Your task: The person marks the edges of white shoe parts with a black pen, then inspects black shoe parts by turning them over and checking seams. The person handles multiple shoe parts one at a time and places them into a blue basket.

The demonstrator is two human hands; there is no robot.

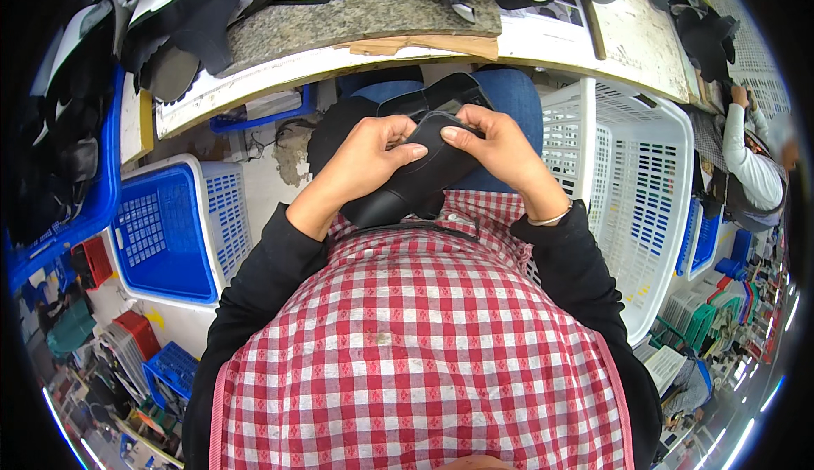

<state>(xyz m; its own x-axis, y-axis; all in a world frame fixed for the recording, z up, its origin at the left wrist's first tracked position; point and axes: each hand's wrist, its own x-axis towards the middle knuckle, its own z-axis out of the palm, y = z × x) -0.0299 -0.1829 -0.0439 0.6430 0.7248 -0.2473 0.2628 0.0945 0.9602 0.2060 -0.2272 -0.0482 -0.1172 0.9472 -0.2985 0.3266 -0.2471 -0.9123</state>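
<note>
A black leather shoe upper (431,163) rests over my lap, with a curved stitched edge turned up toward me. My left hand (373,154) pinches that edge from the left, its thumb lying along the leather. On the other side, my right hand (498,144) grips the same edge between thumb and bent fingers. Both hands are close together, with a small gap between them. More black leather (454,90) lies just beyond my fingers over my knees; where one piece ends and another begins is hard to tell.
Ahead runs a white worktable (543,46) bearing a speckled slab (365,20) and heaps of black and grey shoe parts (182,41). A blue crate (161,232) stands at my left, a large white crate (640,190) at my right. Another person (750,160) works at far right.
</note>
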